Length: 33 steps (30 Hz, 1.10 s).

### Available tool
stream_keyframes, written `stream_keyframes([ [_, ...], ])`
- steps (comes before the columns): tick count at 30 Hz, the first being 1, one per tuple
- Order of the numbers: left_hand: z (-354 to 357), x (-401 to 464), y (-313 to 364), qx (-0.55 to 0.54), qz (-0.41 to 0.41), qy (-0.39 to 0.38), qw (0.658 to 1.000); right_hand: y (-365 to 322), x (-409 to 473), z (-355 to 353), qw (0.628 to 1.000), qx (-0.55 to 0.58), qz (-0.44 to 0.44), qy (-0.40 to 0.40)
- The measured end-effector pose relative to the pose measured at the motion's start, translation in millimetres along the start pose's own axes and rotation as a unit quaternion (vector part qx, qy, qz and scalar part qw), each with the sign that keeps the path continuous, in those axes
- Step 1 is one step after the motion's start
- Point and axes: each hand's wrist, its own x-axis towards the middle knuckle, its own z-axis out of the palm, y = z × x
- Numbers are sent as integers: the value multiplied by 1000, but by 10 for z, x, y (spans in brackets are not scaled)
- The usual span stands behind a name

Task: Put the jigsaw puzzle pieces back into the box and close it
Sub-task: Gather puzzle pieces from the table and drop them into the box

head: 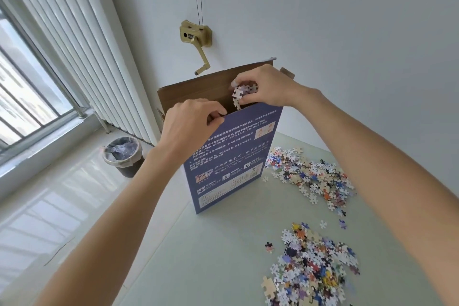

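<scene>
A tall blue puzzle box [231,164] stands upright on the pale green table [211,256], its brown top flap open toward the wall. My left hand [191,124] pinches the front top edge of the box. Over the opening, my right hand [265,87] holds a clump of puzzle pieces [239,94], some hanging down into the box. Two loose heaps of pieces lie on the table to the right: one far heap [315,176] beside the box and one near heap [315,266].
A dark waste bin [124,156] with a liner stands on the floor left of the table. A white radiator [82,57] and a window run along the left. A gold crank handle [198,45] is fixed to the wall behind the box.
</scene>
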Motion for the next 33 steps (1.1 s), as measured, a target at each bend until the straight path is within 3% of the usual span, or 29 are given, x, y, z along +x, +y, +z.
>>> stream_keyframes([
  [5,27,-24,6,8,12,16,1000,-33,-5,93,998,-25,-12,51],
  [14,39,-36,6,8,25,25,999,-147,-94,148,999,-9,-8,47],
  [19,61,-140,42,20,106,123,987,-145,-310,250,988,62,-15,142],
  [24,202,-453,194,-70,169,168,969,-178,-954,410,963,70,20,259],
  [26,378,-730,322,-124,163,130,970,-153,-1489,623,949,92,61,294],
  [28,587,-1025,430,-166,127,62,976,-130,-2045,919,944,120,130,280],
  [33,1259,-1753,759,-186,39,-238,953,-36,-3473,1670,915,153,345,146],
])
